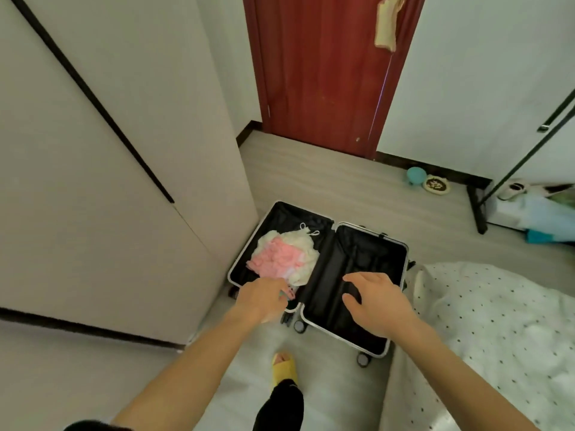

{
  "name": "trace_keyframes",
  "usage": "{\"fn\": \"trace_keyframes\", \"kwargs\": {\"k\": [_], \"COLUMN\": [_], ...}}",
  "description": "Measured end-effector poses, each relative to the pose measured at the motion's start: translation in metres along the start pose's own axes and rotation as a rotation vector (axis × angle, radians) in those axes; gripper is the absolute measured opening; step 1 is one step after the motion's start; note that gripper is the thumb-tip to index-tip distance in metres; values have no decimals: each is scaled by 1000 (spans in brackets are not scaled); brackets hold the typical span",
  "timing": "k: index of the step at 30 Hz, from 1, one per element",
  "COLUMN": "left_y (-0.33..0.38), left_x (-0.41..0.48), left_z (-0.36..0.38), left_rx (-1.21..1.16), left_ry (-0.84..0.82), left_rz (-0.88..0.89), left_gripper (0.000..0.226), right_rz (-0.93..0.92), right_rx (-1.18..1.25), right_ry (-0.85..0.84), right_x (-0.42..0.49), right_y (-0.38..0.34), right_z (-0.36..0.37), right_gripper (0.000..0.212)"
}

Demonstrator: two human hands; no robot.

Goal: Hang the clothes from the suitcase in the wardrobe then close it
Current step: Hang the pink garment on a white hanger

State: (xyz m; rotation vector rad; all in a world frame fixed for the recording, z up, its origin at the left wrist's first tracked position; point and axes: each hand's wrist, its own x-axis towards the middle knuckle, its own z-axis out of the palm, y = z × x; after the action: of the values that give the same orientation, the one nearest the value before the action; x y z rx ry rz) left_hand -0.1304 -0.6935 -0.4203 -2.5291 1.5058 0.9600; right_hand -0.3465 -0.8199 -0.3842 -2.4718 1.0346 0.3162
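Floor (342, 188) holds open suitcase (367, 259); left hand (263, 298) covers clothes (289, 256) edge, grip unclear; right hand (378, 306) hovers spread.

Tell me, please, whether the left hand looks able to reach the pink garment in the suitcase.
Probably yes: the left hand is at the near edge of the pink garment, which lies on top in the open suitcase, with nothing covering it.

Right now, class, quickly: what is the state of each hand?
Left hand: at the pink garment in the suitcase; whether it grips cannot be told.
Right hand: open, holding nothing, over the suitcase's empty half.
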Motion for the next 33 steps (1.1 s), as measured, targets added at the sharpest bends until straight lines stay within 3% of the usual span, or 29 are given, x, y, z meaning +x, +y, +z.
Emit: {"fn": "trace_keyframes", "kwargs": {"k": [6,12,17,21,24,28,33], "left_y": [-32,-73,-125,-163,-181,-198,-212], "left_x": [154,261,356,441,493,557,607], "left_z": [-7,51,160,281,351,429,474], "left_rx": [-86,-289,-405,-519,-543,-680,-982], "left_ry": [-115,-180,-221,-275,-263,-203,-7], "left_rz": [-85,-209,-431,-548,-576,-606,-762], "left_gripper": [28,23,48,55,54,47,30], "right_rz": [82,112,74,48,-39,-226,-336], "right_rx": [-53,-40,-51,-111,-187,-345,-341], "right_ry": [-31,-102,-188,-291,-283,-393,-313], "right_x": [127,253,366,447,485,525,543], "right_y": [30,66,103,144,168,197,214], "right_z": [9,71,188,326,409,514,562], "right_gripper": [53,55,60,65,68,66,64]}}
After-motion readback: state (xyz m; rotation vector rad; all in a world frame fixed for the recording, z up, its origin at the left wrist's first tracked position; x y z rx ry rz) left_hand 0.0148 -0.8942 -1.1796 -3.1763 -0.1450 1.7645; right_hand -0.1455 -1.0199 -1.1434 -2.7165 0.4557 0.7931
